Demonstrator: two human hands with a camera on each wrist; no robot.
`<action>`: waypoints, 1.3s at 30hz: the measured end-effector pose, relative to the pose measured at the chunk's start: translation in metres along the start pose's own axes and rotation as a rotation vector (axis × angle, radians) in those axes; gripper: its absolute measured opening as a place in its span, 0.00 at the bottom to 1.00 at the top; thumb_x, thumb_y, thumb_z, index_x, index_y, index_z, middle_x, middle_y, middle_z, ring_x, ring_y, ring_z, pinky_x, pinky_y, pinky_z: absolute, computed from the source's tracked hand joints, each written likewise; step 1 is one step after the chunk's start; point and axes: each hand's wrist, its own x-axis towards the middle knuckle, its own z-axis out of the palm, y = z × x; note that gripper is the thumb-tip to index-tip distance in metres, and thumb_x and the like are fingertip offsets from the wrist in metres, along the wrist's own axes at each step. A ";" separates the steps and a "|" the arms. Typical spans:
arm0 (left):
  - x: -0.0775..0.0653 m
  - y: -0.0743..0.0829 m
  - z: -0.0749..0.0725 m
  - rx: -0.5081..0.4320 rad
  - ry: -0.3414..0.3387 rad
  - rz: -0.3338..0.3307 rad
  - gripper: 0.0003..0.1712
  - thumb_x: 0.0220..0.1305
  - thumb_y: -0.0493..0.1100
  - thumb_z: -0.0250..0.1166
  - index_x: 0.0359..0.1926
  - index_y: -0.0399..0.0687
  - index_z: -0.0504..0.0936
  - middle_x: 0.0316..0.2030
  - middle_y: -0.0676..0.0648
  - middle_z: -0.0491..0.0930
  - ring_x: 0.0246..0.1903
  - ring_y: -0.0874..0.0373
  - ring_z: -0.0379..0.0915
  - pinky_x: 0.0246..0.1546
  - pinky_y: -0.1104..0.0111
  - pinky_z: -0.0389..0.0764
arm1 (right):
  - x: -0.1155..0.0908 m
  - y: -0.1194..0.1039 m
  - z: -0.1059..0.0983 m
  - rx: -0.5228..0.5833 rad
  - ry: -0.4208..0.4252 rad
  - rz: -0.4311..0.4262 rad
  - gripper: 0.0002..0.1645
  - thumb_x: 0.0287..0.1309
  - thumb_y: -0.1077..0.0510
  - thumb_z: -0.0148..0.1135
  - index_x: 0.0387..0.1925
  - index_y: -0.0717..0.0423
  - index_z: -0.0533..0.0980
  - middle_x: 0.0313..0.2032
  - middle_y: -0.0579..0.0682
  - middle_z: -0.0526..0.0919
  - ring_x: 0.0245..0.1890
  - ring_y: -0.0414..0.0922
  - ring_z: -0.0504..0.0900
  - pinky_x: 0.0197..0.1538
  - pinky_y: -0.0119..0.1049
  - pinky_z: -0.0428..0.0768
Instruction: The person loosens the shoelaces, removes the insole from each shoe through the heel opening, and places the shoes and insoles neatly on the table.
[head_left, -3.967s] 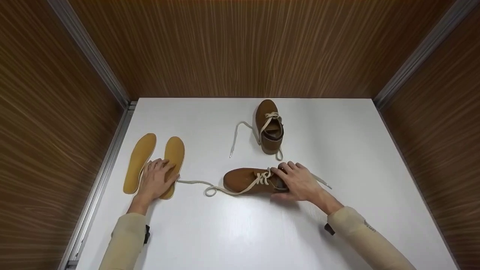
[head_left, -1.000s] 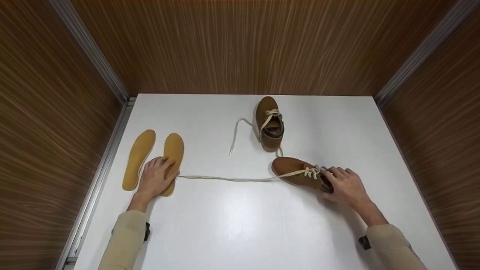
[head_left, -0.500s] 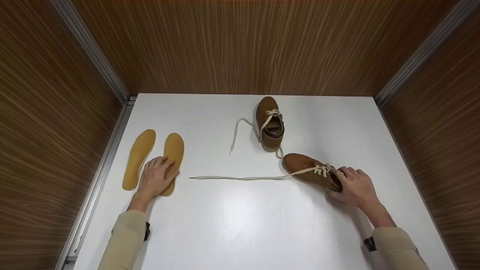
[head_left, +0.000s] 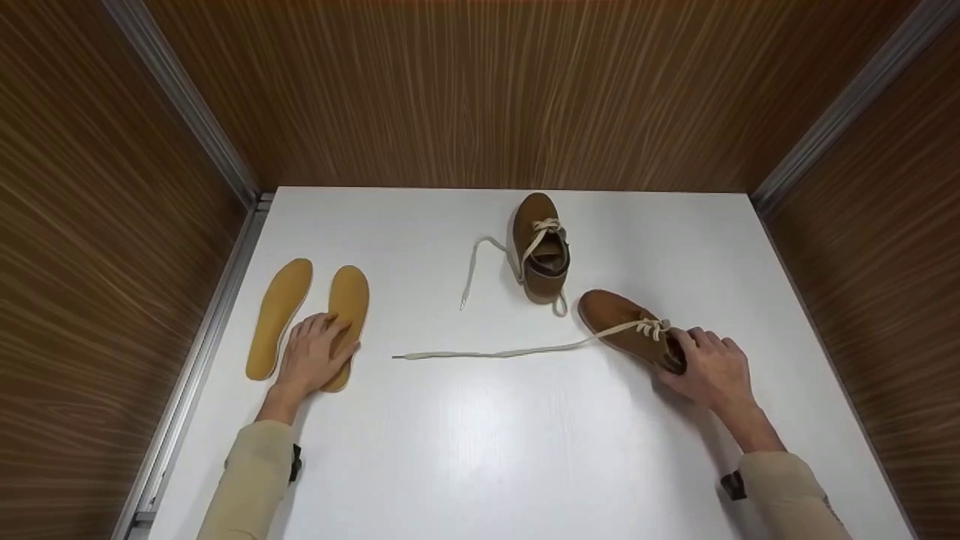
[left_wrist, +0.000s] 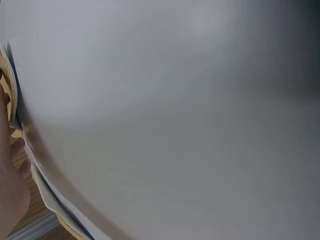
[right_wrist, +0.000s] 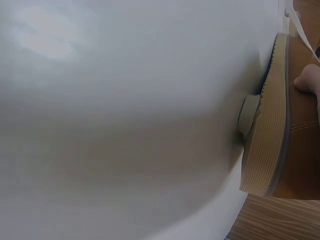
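Note:
My right hand (head_left: 712,367) grips the heel end of a brown leather shoe (head_left: 609,311) at the right, toe pointing to the far left. In the right wrist view my thumb presses the shoe's side above its ribbed sole (right_wrist: 272,110). A beige shoelace (head_left: 495,354) runs from this shoe leftward across the table, its tip lying free. My left hand (head_left: 307,356) rests on the nearer part of a tan insole (head_left: 350,289), fingers relaxed. Just left of that hand lies a second tan insole (head_left: 279,319). The left wrist view catches only the insoles' edges.
Another brown shoe (head_left: 529,217) stands farther back, toe away, its loose lace trailing left. The white tabletop (head_left: 465,450) is bounded by wood-grain panels (head_left: 480,97) at the back and sides, with metal rails at the corners.
My right hand has shifted the shoe rightward and turned its toe farther back. The lace slid off from beside my left hand and now lies free. My left hand has stayed in place.

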 end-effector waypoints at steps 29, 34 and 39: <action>0.000 -0.001 0.004 -0.020 0.003 0.006 0.31 0.74 0.60 0.64 0.69 0.48 0.79 0.70 0.34 0.73 0.73 0.35 0.65 0.76 0.39 0.62 | 0.045 -0.025 0.024 -0.021 0.029 0.265 0.41 0.42 0.43 0.83 0.53 0.63 0.79 0.36 0.69 0.85 0.32 0.66 0.86 0.31 0.58 0.80; -0.001 -0.001 0.004 -0.022 -0.004 0.004 0.31 0.74 0.59 0.64 0.69 0.48 0.79 0.70 0.34 0.73 0.73 0.35 0.65 0.76 0.39 0.62 | 0.052 -0.030 0.029 -0.033 0.059 0.289 0.41 0.43 0.42 0.83 0.52 0.64 0.79 0.37 0.69 0.86 0.33 0.67 0.86 0.33 0.61 0.82; 0.001 0.000 0.002 -0.014 0.000 0.004 0.31 0.74 0.59 0.64 0.68 0.47 0.79 0.70 0.34 0.73 0.72 0.34 0.65 0.75 0.39 0.63 | 0.064 -0.033 0.032 -0.024 0.041 0.333 0.40 0.44 0.44 0.82 0.52 0.65 0.78 0.38 0.70 0.85 0.35 0.68 0.86 0.35 0.63 0.82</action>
